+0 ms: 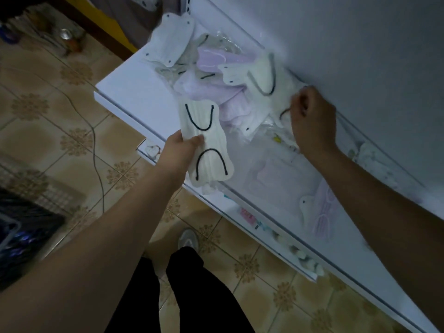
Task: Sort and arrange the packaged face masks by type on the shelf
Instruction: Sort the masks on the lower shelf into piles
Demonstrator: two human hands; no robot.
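Observation:
My left hand (179, 150) grips a cream mask with black ear loops (206, 143) over the front of the white shelf (125, 85). My right hand (312, 121) pinches a white packaged mask (271, 116) at the edge of a mixed pile by the back wall. In that pile lie pink masks (216, 97) and a cream mask with grey loops (258, 75). A white mask with black dots (168, 42) sits at the shelf's far end. Closer to me are a clear pack of pink masks (276, 174) and a pink and white mask stack (319, 212).
The shelf's front edge (240, 205) carries small price labels. Below is a tiled floor (60, 116) with a cable running across it. A dark basket (21, 227) stands at the left. My legs and one shoe (188, 239) are under the shelf edge.

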